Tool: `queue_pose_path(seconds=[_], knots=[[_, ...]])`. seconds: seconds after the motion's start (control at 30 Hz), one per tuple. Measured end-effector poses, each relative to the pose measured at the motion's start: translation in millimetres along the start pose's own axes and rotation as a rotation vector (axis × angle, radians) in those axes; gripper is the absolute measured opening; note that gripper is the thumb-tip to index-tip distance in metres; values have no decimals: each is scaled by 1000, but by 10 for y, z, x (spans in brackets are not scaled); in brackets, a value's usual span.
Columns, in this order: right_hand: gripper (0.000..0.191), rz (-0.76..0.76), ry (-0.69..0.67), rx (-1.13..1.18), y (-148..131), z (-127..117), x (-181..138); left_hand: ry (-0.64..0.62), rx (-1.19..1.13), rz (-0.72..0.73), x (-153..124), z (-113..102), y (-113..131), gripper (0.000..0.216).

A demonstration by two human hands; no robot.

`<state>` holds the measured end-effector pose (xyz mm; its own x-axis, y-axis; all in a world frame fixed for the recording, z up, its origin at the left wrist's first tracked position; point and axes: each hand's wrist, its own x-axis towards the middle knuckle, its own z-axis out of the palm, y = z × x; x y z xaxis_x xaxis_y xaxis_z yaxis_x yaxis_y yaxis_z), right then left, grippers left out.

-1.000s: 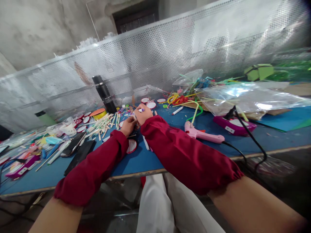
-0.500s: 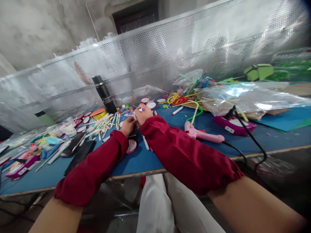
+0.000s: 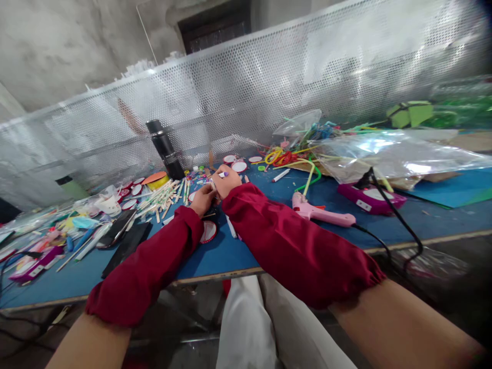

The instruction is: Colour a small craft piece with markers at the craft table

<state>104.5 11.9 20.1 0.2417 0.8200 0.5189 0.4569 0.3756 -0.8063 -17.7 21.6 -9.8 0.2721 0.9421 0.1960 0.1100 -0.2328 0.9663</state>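
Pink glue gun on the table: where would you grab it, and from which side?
Probably around its slim handle, reaching in from the near edge of the table: the pink glue gun lies with that handle pointing right, and the cord trails from its end.

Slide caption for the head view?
Left hand and right hand in red sleeves meet over a blue table, the right holding a purple-ended marker, pink glue gun nearby.

Purple-and-white pen [image 3: 223, 175]; partly hidden in the right hand's fingers [image 3: 220, 188]
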Motion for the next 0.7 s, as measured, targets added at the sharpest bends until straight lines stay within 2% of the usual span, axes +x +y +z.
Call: queue_pose_path(seconds=[0.7], knots=[[13,-2,5,-7,18,11,24,-4,1,7,-5,7,23,27]])
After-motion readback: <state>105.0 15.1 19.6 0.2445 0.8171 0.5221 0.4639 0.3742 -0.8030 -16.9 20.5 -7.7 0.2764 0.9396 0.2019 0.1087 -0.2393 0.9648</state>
